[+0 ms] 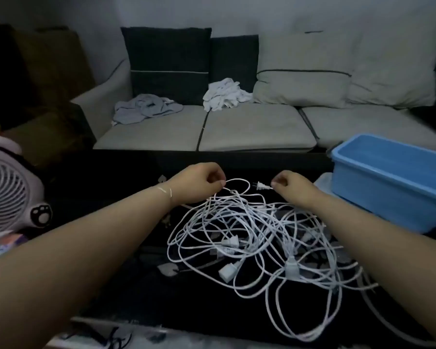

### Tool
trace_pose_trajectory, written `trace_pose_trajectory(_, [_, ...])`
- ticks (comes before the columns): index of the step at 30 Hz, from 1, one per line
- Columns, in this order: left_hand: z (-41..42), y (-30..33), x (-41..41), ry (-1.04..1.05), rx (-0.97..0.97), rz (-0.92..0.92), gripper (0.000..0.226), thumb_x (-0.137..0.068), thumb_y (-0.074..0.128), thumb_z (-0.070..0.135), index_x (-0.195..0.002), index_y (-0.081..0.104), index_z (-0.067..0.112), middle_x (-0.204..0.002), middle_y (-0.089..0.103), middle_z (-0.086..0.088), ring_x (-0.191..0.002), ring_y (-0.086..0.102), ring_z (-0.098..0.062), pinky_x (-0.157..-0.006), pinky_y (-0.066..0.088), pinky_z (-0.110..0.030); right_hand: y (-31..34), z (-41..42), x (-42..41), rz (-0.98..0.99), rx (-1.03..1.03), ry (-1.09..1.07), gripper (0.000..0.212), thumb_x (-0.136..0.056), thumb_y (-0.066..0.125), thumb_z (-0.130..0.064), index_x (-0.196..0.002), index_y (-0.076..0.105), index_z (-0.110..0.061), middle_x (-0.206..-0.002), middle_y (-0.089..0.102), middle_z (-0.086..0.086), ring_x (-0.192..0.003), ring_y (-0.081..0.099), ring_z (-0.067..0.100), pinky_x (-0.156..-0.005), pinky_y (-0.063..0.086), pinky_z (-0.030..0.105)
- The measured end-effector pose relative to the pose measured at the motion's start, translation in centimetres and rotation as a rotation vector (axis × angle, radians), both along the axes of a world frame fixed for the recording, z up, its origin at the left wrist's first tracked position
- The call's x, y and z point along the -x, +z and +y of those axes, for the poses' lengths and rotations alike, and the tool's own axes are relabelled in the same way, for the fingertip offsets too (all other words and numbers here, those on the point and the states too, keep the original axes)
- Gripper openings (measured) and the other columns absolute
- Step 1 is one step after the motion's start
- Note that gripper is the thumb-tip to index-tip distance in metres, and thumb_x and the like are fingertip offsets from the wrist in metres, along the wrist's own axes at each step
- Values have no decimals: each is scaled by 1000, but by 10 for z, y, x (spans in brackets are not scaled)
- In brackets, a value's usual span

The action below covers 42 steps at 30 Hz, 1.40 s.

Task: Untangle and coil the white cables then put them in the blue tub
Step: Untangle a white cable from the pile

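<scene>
Head view: tangled white cables lie just below both hands' grip.

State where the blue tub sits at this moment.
In the head view the blue tub sits at the right edge, just beyond the right hand and the tangled white cables, in front of the sofa.
</scene>
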<state>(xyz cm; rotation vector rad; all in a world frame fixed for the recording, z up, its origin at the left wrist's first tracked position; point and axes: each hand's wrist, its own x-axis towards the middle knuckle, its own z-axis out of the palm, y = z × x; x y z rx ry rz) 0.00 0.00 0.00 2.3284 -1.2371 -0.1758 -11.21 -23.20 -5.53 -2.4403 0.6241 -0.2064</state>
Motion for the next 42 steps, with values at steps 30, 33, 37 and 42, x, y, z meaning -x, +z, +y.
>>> trace_pose_trajectory(30, [16, -41, 176, 76, 388, 792, 50, -100, 29, 47, -113, 63, 12, -105, 68, -2, -97, 64, -15, -85, 50, -31, 29, 137, 159, -126, 364, 57, 21, -93, 48, -47, -87, 54, -27, -85, 60, -5, -87, 60, 24, -61, 32, 29])
trace_pose_trajectory(33, [5, -36, 189, 166, 582, 926, 36, -102, 36, 32, -92, 62, 9, -84, 67, -5, -73, 63, -14, -62, 50, -21, 31, 153, 173, 60, 380, 215, 26, -93, 47, -47, -103, 59, -26, -102, 66, 1, -97, 60, 24, -65, 36, 30])
trace_pose_trajectory(37, [5, -37, 200, 136, 351, 557, 34, -102, 34, 23, -75, 51, 14, -65, 53, -1, -57, 50, -15, -47, 41, -18, 18, 155, 183, 11, 124, 2, 39, -99, 28, -46, -89, 58, -22, -96, 65, 4, -94, 60, 27, -75, 45, 35])
trace_pose_trajectory(42, [23, -30, 219, -130, 186, 224, 34, -101, 38, 25, -70, 52, 21, -67, 54, 8, -67, 49, -11, -63, 37, -27, 2, 142, 187, -292, 13, 75, 45, -94, 43, -11, -136, 40, -25, -144, 34, 1, -129, 39, 18, -103, 35, 34])
